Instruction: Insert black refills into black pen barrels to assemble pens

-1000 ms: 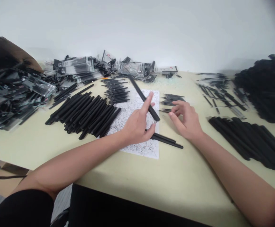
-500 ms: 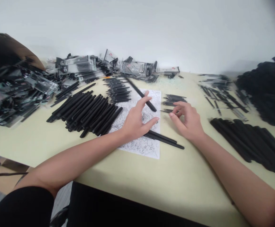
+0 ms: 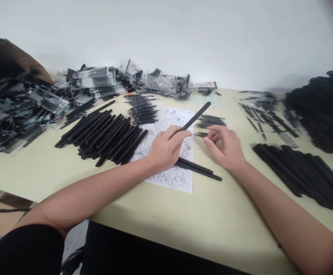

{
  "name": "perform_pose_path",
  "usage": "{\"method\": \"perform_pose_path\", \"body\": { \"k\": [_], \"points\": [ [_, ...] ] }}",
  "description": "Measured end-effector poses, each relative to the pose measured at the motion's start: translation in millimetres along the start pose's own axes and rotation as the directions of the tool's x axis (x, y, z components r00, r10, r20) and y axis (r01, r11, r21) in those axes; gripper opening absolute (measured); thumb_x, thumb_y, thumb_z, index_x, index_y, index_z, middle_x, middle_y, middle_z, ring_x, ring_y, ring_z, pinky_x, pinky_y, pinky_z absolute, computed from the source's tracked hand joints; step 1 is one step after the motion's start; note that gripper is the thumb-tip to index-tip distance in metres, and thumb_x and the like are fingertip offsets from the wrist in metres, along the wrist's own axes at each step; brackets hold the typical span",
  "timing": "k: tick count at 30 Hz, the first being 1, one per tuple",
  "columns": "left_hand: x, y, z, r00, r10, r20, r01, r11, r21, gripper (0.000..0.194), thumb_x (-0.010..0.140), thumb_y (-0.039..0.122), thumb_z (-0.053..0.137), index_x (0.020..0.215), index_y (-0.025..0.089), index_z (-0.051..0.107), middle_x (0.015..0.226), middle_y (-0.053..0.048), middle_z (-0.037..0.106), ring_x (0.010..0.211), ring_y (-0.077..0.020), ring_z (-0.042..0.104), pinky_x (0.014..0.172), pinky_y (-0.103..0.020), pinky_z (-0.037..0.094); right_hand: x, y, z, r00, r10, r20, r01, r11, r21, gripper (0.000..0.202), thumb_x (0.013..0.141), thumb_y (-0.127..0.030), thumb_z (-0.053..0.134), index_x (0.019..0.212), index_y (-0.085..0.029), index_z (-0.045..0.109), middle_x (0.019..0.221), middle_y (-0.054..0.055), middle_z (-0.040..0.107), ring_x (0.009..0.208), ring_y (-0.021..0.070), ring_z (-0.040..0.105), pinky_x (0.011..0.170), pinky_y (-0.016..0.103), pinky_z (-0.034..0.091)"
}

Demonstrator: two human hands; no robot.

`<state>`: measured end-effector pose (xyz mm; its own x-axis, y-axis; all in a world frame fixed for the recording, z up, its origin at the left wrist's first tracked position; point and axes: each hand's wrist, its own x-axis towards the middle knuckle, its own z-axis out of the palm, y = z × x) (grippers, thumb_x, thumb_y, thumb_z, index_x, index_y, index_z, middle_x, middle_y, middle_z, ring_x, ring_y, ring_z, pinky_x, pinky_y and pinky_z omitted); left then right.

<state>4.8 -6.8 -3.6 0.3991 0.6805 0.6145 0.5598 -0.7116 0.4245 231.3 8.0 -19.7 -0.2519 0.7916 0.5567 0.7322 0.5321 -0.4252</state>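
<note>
My left hand (image 3: 166,148) is closed round a black tube (image 3: 196,115), which points up and to the right above a patterned white sheet (image 3: 180,181). Under that hand lie other black tubes (image 3: 199,168), their right ends past the sheet's edge. At the right, my right hand (image 3: 222,144) has its thumb and forefinger curled close together beside a small group of thin black sticks (image 3: 211,121). Thin dark tips show just left of its fingers; whether it grips them is unclear. A large pile of black tubes (image 3: 103,137) lies left of the sheet.
Clear packets (image 3: 94,78) heap along the wall and at the left, by a brown box (image 3: 20,57). More thin sticks (image 3: 142,109) stand in a row behind the sheet. Thick black tubes (image 3: 301,172), scattered thin pieces (image 3: 269,114) and a black heap (image 3: 321,110) lie at the right.
The tube at my left hand has swung from slanting up-left to pointing up-right, and the fingers have closed round it. My right hand has barely moved.
</note>
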Motion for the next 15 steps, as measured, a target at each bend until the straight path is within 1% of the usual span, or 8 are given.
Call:
{"method": "perform_pose_path", "body": {
  "k": [2, 4, 7, 9, 12, 15],
  "points": [
    [-0.6, -1.3, 0.0, 1.000, 0.006, 0.004, -0.006, 0.999, 0.031, 0.028, 0.096, 0.013, 0.034, 0.109, 0.021, 0.058, 0.108, -0.008, 0.062, 0.093, -0.0156, 0.059, 0.076, -0.032, 0.046, -0.7, 0.3, 0.6, 1.000, -0.003, -0.012, 0.003, 1.000, -0.001, 0.029, 0.088, -0.041, 0.056, 0.111, -0.024, 0.051, 0.079, -0.001, 0.065, 0.058, 0.0160, 0.059, 0.078, 0.043, 0.047],
    [-2.0, -2.8, 0.6, 0.999, 0.029, 0.022, -0.031, 0.996, 0.089, 0.029, 0.092, 0.009, 0.036, 0.105, 0.022, 0.059, 0.108, -0.007, 0.062, 0.094, -0.0167, 0.059, 0.076, -0.033, 0.044, -2.3, 0.8, 1.3, 0.999, -0.009, -0.044, 0.009, 1.000, 0.007, 0.033, 0.088, -0.041, 0.056, 0.116, -0.025, 0.049, 0.084, 0.000, 0.065, 0.061, 0.0169, 0.061, 0.080, 0.044, 0.048],
    [-4.2, -3.9, 2.1, 0.993, 0.059, 0.105, -0.079, 0.976, 0.205, 0.034, 0.083, 0.002, 0.040, 0.101, 0.022, 0.061, 0.110, -0.006, 0.063, 0.096, -0.0186, 0.059, 0.079, -0.035, 0.041, -5.1, 1.3, 1.9, 0.991, -0.034, -0.126, 0.037, 0.999, 0.024, 0.045, 0.089, -0.041, 0.056, 0.129, -0.025, 0.044, 0.093, 0.005, 0.066, 0.072, 0.0206, 0.064, 0.084, 0.046, 0.049],
    [-4.9, -3.7, 3.0, 0.986, 0.040, 0.163, -0.084, 0.959, 0.272, 0.036, 0.080, 0.001, 0.041, 0.100, 0.021, 0.062, 0.111, -0.006, 0.063, 0.096, -0.0195, 0.059, 0.080, -0.036, 0.038, -6.1, 1.3, 1.6, 0.985, -0.078, -0.157, 0.083, 0.996, 0.027, 0.047, 0.090, -0.038, 0.055, 0.134, -0.025, 0.042, 0.091, 0.005, 0.066, 0.078, 0.0224, 0.065, 0.087, 0.047, 0.049],
    [-5.1, -3.2, 4.2, 0.980, 0.004, 0.197, -0.072, 0.938, 0.340, 0.036, 0.078, 0.001, 0.043, 0.100, 0.021, 0.063, 0.109, -0.005, 0.064, 0.092, -0.0204, 0.059, 0.079, -0.037, 0.034, -5.6, 1.3, 0.4, 0.979, -0.162, -0.121, 0.162, 0.987, -0.013, 0.036, 0.092, -0.032, 0.051, 0.128, -0.026, 0.050, 0.086, 0.004, 0.067, 0.075, 0.0212, 0.065, 0.085, 0.045, 0.047],
    [-5.6, -3.4, 6.0, 0.982, 0.011, 0.187, -0.084, 0.919, 0.386, 0.033, 0.078, 0.001, 0.046, 0.096, 0.022, 0.064, 0.107, -0.004, 0.065, 0.091, -0.0212, 0.057, 0.079, -0.038, 0.031, -4.2, 2.1, 0.1, 0.983, -0.169, -0.077, 0.163, 0.984, -0.074, 0.025, 0.093, -0.031, 0.047, 0.115, -0.025, 0.059, 0.082, 0.003, 0.069, 0.069, 0.0196, 0.063, 0.083, 0.044, 0.045]
  ]
}}
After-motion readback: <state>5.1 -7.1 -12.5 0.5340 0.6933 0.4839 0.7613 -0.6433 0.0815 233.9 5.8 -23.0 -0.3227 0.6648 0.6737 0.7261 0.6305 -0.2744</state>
